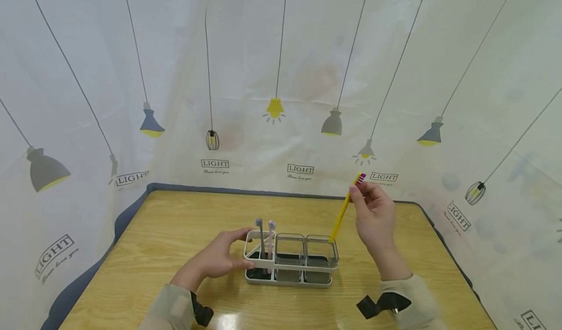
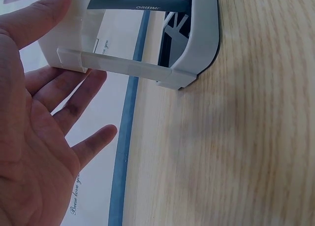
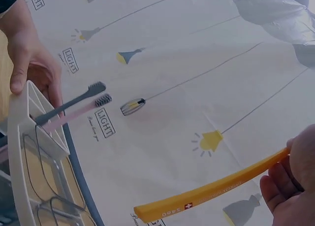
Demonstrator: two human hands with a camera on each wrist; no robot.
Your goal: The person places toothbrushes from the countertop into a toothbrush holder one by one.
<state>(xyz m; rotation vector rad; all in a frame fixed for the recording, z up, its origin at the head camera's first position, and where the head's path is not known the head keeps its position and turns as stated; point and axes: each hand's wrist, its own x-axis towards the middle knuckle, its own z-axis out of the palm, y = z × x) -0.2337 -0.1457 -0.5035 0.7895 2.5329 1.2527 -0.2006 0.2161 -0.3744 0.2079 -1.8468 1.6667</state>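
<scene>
My left hand [image 1: 216, 257] grips the left end of a white toothbrush holder [image 1: 290, 283], with the thumb in front and fingers behind. A grey toothbrush [image 3: 74, 102] and a pink toothbrush [image 3: 75, 115] stand in its left section, heads up. Two clear square cups [image 1: 290, 260] sit in the middle and right sections. My right hand [image 1: 378, 217] pinches a yellow toothbrush [image 1: 341, 216] near its purple-and-white bristles. The brush slants, head up, and its handle end overlaps the rim of the right cup in the head view. The right wrist view shows the yellow handle but not the bristles.
The holder stands on a wooden table [image 1: 167, 222] with a dark blue edge along its back. Behind and around the table hangs a pale sheet [image 1: 246, 66] printed with lamps. Black straps [image 1: 386, 304] are on both wrists.
</scene>
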